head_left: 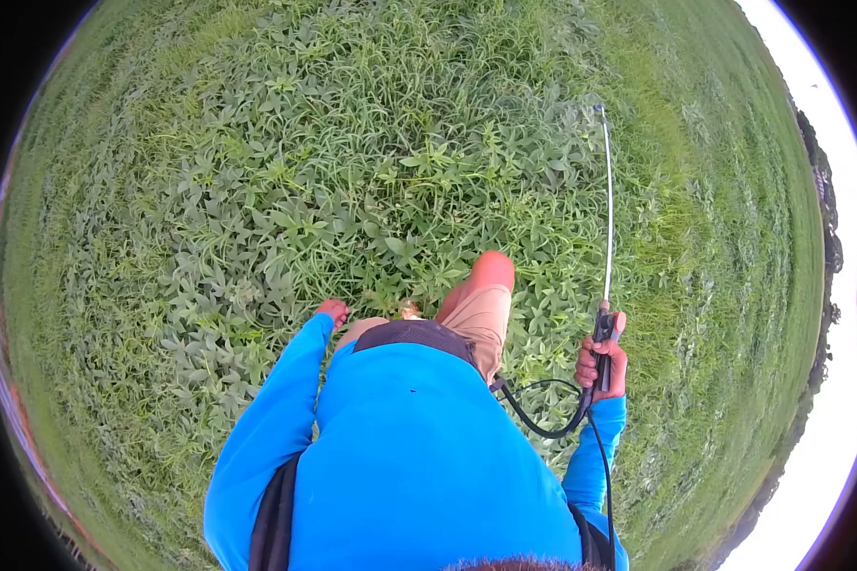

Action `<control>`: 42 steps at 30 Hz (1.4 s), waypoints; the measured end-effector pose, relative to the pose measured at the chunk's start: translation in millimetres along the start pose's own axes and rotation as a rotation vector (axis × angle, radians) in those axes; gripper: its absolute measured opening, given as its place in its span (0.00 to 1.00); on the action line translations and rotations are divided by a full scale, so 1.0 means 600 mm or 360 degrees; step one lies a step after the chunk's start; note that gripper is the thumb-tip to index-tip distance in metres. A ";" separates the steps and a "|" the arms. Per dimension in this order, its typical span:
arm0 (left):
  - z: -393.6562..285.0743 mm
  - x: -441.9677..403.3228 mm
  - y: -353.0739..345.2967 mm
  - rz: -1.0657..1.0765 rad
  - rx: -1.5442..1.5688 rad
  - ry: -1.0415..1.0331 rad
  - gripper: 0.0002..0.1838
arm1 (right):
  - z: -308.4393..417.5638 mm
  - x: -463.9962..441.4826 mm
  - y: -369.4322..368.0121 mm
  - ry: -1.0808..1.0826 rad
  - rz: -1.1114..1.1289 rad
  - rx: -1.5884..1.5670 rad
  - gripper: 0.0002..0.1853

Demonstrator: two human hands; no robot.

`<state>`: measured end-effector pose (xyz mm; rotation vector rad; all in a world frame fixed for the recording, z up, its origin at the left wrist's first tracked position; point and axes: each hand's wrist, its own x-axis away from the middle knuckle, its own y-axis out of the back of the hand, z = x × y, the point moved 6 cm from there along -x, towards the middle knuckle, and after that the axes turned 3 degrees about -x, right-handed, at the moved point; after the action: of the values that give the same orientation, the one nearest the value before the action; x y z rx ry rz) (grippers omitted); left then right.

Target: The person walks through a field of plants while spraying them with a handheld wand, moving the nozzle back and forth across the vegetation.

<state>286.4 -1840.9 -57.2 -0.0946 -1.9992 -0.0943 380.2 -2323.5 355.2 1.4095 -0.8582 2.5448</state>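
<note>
My right hand (613, 367), lower right of the frame, grips the wand (609, 209) by its handle (602, 354). The wand's long axis runs almost straight up, tip (600, 110) at upper right, leaning slightly left. My left hand (333, 311) is left of centre; open or closed, I cannot tell.
</note>
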 end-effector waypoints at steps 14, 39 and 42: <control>-0.068 -0.078 0.024 -0.0103 -0.0168 -0.0218 0.13 | 0.170 -0.218 0.089 0.0710 -0.0567 0.0232 0.13; -0.604 -0.172 0.284 -0.0571 0.0417 0.0031 0.13 | 0.260 -0.722 -0.746 -0.1421 0.1525 0.0610 0.07; -0.573 -0.106 0.304 -0.0802 0.0126 0.0167 0.13 | 0.261 -0.742 -0.848 -0.1475 0.1726 0.0722 0.06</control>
<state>642.9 -1699.0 32.5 0.4582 -1.8787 -0.3341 927.6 -1904.6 275.0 3.0718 -1.5539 2.7382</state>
